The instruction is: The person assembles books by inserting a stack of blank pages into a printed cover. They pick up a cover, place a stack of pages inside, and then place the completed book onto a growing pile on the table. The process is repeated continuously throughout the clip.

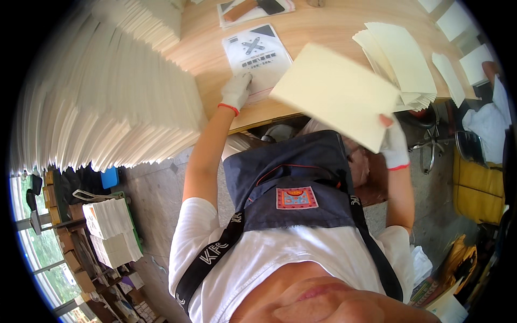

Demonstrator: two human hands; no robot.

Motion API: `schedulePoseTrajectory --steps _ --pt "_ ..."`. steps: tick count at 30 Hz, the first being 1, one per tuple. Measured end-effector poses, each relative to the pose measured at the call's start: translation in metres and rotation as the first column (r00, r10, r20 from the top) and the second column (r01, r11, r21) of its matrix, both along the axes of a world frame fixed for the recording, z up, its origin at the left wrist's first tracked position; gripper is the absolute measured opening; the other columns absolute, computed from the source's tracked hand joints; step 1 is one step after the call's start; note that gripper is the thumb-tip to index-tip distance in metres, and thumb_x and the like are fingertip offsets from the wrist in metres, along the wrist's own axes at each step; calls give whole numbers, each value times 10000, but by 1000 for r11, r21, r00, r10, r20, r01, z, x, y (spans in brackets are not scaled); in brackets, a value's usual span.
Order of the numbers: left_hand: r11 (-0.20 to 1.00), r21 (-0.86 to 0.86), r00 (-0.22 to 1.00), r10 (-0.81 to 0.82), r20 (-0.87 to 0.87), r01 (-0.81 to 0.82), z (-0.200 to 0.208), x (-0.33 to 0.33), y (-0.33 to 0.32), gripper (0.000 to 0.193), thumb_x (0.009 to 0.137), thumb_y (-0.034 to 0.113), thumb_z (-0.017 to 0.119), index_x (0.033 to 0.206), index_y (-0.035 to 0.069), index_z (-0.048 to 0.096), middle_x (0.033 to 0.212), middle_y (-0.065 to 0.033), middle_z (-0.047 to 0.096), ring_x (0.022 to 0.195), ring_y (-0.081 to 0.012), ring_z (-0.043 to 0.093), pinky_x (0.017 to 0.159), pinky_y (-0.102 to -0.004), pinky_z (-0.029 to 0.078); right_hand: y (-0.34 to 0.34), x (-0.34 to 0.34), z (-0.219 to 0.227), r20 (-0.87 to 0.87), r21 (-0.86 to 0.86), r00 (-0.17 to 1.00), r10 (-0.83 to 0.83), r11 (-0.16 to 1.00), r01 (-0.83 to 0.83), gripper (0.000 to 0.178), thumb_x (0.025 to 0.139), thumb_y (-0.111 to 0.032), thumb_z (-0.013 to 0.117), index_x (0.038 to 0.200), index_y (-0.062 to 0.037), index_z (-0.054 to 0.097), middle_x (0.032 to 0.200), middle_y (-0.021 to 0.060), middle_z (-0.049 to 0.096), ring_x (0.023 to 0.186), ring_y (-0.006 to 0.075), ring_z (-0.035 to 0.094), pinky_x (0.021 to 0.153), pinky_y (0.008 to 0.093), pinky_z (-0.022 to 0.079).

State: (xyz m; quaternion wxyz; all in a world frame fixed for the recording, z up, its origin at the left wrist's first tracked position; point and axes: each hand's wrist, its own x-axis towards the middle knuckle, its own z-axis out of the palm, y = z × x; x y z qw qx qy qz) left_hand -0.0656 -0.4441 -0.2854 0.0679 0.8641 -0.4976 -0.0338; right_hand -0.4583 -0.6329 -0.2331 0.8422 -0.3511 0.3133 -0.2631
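The right hand (395, 142), in a white glove with a red cuff, is at the right of the frame. It is closed on the lower right corner of a cream sheet (336, 94), with the thumb on the upper face. The sheet is right of the upper centre, tilted and slightly blurred, raised above the near edge of the table (318, 27). Its left corner is near the lower right edge of a bag (258, 54).

The bag lies on the table at the upper centre. It is white, with a dark printed emblem and a dark corner. The left hand (236, 90), gloved likewise, is at the lower left edge of the bag, fingers bent; whether it pinches the bag cannot be told.

A tall stack (107, 97) of pale sheets fills the upper left. A fanned pile (401, 64) of cream sheets lies on the table at the upper right. At the top edge of the frame, a tool (241, 10) with a wooden handle and a dark blade lies on a packet (288, 6).
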Motion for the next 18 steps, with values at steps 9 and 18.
schedulePoseTrajectory --steps 9,18 --pt "999 1 999 -35 -26 35 -2 8 1 325 714 97 541 1027 172 499 1007 -44 522 983 -259 514 759 -383 453 49 49 -76 54 260 976 211 941 -218 331 825 -137 570 1117 -2 491 902 74 617 558 79 577 375 151 415" --pt "942 -332 991 13 -131 -57 1 4 4 237 735 31 504 938 122 586 894 -63 556 867 -225 552 754 -342 459 74 73 -103 70 441 979 -190 887 141 259 853 -72 516 1112 -89 508 989 27 603 836 143 602 592 225 489"
